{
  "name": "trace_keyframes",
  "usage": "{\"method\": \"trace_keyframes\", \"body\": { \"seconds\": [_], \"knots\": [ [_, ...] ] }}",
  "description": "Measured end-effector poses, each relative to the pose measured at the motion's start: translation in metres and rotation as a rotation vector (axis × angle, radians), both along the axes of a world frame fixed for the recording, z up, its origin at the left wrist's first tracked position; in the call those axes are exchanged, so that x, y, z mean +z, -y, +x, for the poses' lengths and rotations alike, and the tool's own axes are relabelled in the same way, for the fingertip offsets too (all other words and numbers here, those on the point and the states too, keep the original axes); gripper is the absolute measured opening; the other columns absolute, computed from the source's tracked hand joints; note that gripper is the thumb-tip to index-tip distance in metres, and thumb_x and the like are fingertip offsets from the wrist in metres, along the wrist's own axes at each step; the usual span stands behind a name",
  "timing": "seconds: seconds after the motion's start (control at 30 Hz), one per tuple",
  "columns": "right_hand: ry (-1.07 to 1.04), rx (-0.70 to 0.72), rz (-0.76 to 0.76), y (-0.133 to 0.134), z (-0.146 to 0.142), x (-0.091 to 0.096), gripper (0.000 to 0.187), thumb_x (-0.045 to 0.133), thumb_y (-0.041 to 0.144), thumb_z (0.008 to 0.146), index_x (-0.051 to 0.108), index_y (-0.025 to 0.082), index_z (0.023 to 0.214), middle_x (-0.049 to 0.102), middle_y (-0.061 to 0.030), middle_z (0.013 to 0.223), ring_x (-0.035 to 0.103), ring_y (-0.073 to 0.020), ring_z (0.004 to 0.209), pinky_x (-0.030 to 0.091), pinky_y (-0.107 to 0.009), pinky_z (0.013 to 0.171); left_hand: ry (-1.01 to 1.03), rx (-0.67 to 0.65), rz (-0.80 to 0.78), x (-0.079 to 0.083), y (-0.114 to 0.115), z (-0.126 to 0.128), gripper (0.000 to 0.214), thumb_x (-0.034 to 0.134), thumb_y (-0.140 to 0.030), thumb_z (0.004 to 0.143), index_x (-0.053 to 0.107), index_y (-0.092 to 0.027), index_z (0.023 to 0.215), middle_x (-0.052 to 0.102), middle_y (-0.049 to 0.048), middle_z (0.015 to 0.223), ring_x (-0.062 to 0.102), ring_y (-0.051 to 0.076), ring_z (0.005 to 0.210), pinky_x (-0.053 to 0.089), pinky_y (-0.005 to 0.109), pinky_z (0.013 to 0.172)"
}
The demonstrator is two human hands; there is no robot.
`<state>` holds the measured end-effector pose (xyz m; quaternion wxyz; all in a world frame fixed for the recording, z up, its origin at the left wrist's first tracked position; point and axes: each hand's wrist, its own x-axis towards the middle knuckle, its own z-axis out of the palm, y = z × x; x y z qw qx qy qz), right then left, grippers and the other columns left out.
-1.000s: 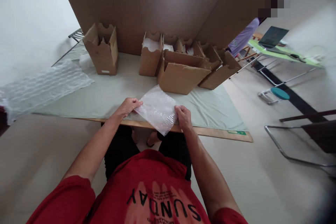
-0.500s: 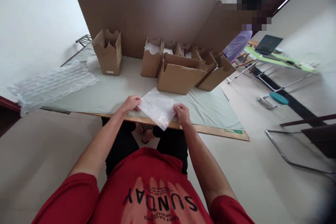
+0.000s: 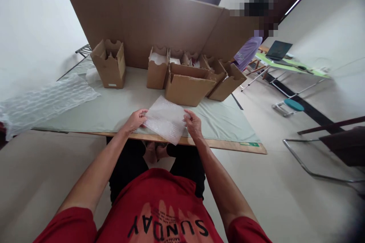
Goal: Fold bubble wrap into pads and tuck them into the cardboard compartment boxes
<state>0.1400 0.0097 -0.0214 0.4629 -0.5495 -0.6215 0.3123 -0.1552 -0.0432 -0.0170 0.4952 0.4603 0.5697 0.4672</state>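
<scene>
A clear bubble wrap bag [image 3: 167,117] is stretched between my hands at the table's front edge, one corner hanging over it. My left hand [image 3: 137,119] pinches its left corner, fingers closed. On the opposite side my right hand [image 3: 192,123] grips the right corner between thumb and fingers. Just behind the bag stands a wide open cardboard box [image 3: 186,89]. Whether anything lies inside the bag I cannot tell.
Several narrow cardboard boxes [image 3: 155,74] stand behind the wide one, and another box [image 3: 112,70] is at the left. Air-cushion wrap [image 3: 48,98] lies at the table's left. A tall cardboard panel [image 3: 159,19] rises behind. A person in a purple shirt [image 3: 248,51] is beyond it.
The view has shifted, so the boxes and table appear slightly left and lower. Both hands still hold the bubble wrap bag, which now looks flatter and less shiny.
</scene>
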Motion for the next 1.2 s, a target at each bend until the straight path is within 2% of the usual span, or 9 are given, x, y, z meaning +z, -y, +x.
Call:
{"method": "trace_keyframes", "body": {
  "seconds": [0.13, 0.3, 0.43, 0.53, 0.7, 0.83, 0.97, 1.1, 1.2],
  "knots": [
    [0.028, -0.029, 0.041, 0.000, -0.002, 0.000, 0.043, 0.055, 0.050, 0.081, 0.072, 0.020, 0.107, 0.070, -0.0028, 0.079, 0.064, -0.0178, 0.066, 0.053, -0.030, 0.060, -0.057, 0.024, 0.034, -0.002, 0.002, 0.001, 0.059, 0.060, -0.015, 0.073, 0.060, -0.013, 0.131, 0.059, -0.0005, 0.079, 0.053, 0.010, 0.062, 0.051, 0.019, 0.051],
    [0.038, -0.059, 0.084, 0.002, -0.004, 0.005, 0.035, 0.053, 0.051, 0.085, 0.067, 0.021, 0.097, 0.070, -0.0018, 0.076, 0.068, -0.0175, 0.065, 0.052, -0.028, 0.060, -0.160, 0.008, 0.071, -0.004, 0.006, -0.001, 0.058, 0.057, -0.019, 0.076, 0.061, -0.012, 0.134, 0.064, 0.0040, 0.090, 0.058, 0.011, 0.064, 0.055, 0.024, 0.054],
    [0.048, -0.054, 0.095, 0.004, -0.006, 0.009, 0.032, 0.051, 0.051, 0.087, 0.063, 0.022, 0.094, 0.067, 0.0006, 0.067, 0.065, -0.0166, 0.060, 0.049, -0.027, 0.059, -0.289, 0.043, 0.160, -0.001, -0.002, -0.004, 0.044, 0.063, -0.020, 0.074, 0.072, -0.015, 0.117, 0.068, 0.0073, 0.101, 0.065, 0.017, 0.083, 0.059, 0.034, 0.079],
    [0.032, -0.053, 0.090, 0.004, -0.007, 0.012, 0.031, 0.051, 0.051, 0.088, 0.062, 0.023, 0.095, 0.067, 0.0014, 0.065, 0.062, -0.0157, 0.057, 0.047, -0.027, 0.058, -0.378, 0.071, 0.257, 0.006, -0.016, 0.002, 0.044, 0.068, -0.021, 0.073, 0.073, -0.019, 0.117, 0.068, 0.0080, 0.111, 0.063, 0.023, 0.107, 0.052, 0.040, 0.101],
    [-0.044, -0.035, 0.071, 0.009, -0.007, 0.018, 0.027, 0.054, 0.048, 0.087, 0.062, 0.023, 0.094, 0.068, 0.0009, 0.067, 0.063, -0.0161, 0.059, 0.046, -0.028, 0.059, -0.529, 0.109, 0.485, 0.013, -0.041, 0.025, 0.041, 0.067, -0.020, 0.077, 0.070, -0.021, 0.119, 0.068, 0.0083, 0.113, 0.064, 0.023, 0.108, 0.054, 0.041, 0.099],
    [-0.173, 0.065, -0.060, 0.008, 0.003, 0.030, 0.031, 0.067, 0.052, 0.080, 0.063, 0.022, 0.090, 0.072, -0.0028, 0.081, 0.068, -0.0180, 0.070, 0.050, -0.030, 0.067, -0.496, 0.154, 0.574, 0.013, -0.047, 0.036, 0.014, 0.062, -0.018, 0.082, 0.072, -0.020, 0.090, 0.069, 0.0075, 0.105, 0.066, 0.021, 0.103, 0.055, 0.038, 0.095],
    [-0.312, 0.204, -0.349, -0.008, 0.018, 0.046, 0.051, 0.063, 0.069, 0.081, 0.069, 0.021, 0.097, 0.074, -0.0063, 0.086, 0.070, -0.0209, 0.076, 0.051, -0.032, 0.069, -0.374, 0.079, 0.655, 0.018, -0.043, 0.039, 0.011, 0.059, -0.020, 0.085, 0.070, -0.019, 0.085, 0.071, 0.0082, 0.103, 0.067, 0.019, 0.098, 0.054, 0.035, 0.090],
    [-0.157, 0.358, -0.536, -0.036, 0.013, 0.056, 0.048, 0.070, 0.067, 0.076, 0.072, 0.019, 0.085, 0.073, -0.0063, 0.078, 0.064, -0.0174, 0.068, 0.045, -0.028, 0.061, -0.222, -0.053, 0.572, 0.033, -0.038, 0.041, 0.009, 0.059, -0.023, 0.086, 0.067, -0.019, 0.086, 0.074, 0.0080, 0.099, 0.069, 0.018, 0.095, 0.054, 0.032, 0.088],
    [-0.072, 0.444, -0.516, -0.049, 0.003, 0.055, 0.037, 0.078, 0.054, 0.069, 0.063, 0.020, 0.065, 0.060, 0.0011, 0.057, 0.049, -0.0116, 0.054, 0.038, -0.026, 0.055, -0.155, -0.159, 0.505, 0.053, -0.032, 0.034, 0.008, 0.059, -0.024, 0.086, 0.065, -0.019, 0.083, 0.075, 0.0079, 0.099, 0.070, 0.019, 0.096, 0.053, 0.036, 0.093]
  ]
}}
